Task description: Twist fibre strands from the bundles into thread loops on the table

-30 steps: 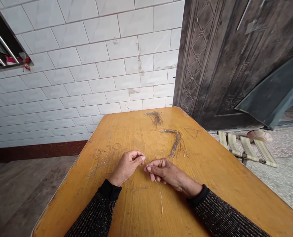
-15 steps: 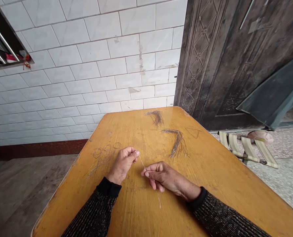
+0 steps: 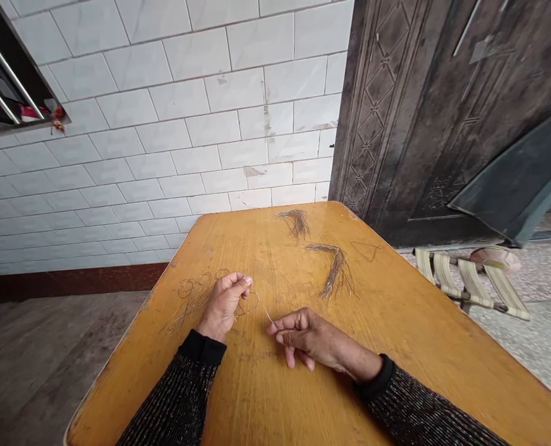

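A thin metal wire [image 3: 265,310] runs between my two hands above the wooden table [image 3: 275,396]. My left hand [image 3: 226,300] pinches its upper part between thumb and forefinger, and a bent loop shows just below those fingertips. Lower and to the right, my right hand [image 3: 303,334] grips the wire between thumb and forefinger, its other fingers loosely curled. Several wires with ringed ends [image 3: 189,294] lie beside my left hand, partly hidden by it. Beyond my right hand rests a bent bundle of thin wires [image 3: 335,269].
A second wire bundle [image 3: 296,222] lies near the table's far edge, and a single bent wire [image 3: 367,250] at the right. Behind stand a white tiled wall [image 3: 210,130] and a dark carved door [image 3: 415,124]. A low strapped stool [image 3: 475,282] is on the floor at right.
My left hand has shifted slightly left and up, my right hand slightly right and down, widening the gap. A curved loop of wire now shows beneath my left fingertips.
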Motion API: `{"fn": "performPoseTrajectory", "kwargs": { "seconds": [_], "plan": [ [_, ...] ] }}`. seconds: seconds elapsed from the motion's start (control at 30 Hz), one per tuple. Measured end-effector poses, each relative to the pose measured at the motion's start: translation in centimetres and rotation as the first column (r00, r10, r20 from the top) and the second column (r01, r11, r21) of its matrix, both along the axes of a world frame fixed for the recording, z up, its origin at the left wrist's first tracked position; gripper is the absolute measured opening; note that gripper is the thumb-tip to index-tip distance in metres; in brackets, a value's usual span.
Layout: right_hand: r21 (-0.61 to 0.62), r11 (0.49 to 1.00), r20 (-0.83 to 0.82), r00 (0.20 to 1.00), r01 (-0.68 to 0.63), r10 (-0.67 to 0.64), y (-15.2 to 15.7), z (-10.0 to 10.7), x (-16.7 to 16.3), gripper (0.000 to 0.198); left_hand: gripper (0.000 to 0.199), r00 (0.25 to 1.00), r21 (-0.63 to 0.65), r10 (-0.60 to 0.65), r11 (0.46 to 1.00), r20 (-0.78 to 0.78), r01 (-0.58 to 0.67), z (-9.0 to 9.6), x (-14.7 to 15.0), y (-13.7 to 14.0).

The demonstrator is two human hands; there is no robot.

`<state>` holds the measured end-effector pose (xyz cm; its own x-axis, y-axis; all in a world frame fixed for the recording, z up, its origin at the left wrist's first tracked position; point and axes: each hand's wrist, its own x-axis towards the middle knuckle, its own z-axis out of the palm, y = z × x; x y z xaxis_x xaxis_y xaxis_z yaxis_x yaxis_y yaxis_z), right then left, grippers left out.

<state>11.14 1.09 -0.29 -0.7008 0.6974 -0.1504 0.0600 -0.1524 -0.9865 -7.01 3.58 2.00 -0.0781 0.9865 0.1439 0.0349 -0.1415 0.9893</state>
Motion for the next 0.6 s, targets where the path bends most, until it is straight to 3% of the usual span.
{"fn": "performPoseTrajectory", "kwargs": {
  "seconds": [0.2,0.4,0.5,0.6],
  "plan": [
    [-0.023,0.998,0.034,0.998,-0.052,0.052,0.1,0.3,0.2,0.023,0.025,0.996,-0.037,0.007,0.999,0.085,-0.004,0.4,-0.6,0.1],
    [-0.035,0.978,0.184,0.960,-0.206,0.209,0.9,1.4,2.1,0.019,0.026,0.977,-0.067,-0.027,0.997,0.209,0.042,0.8,-1.8,0.5],
    [-0.003,0.988,0.186,0.971,-0.152,0.149,1.7,1.6,3.0,0.022,0.027,0.971,-0.068,-0.046,0.996,0.233,0.064,1.0,-1.8,0.4],
    [0.077,0.997,0.065,0.997,0.031,-0.036,2.1,1.4,2.9,0.021,0.025,0.984,-0.072,-0.129,0.988,0.127,0.139,0.9,-0.6,-0.2]
  ]
}}
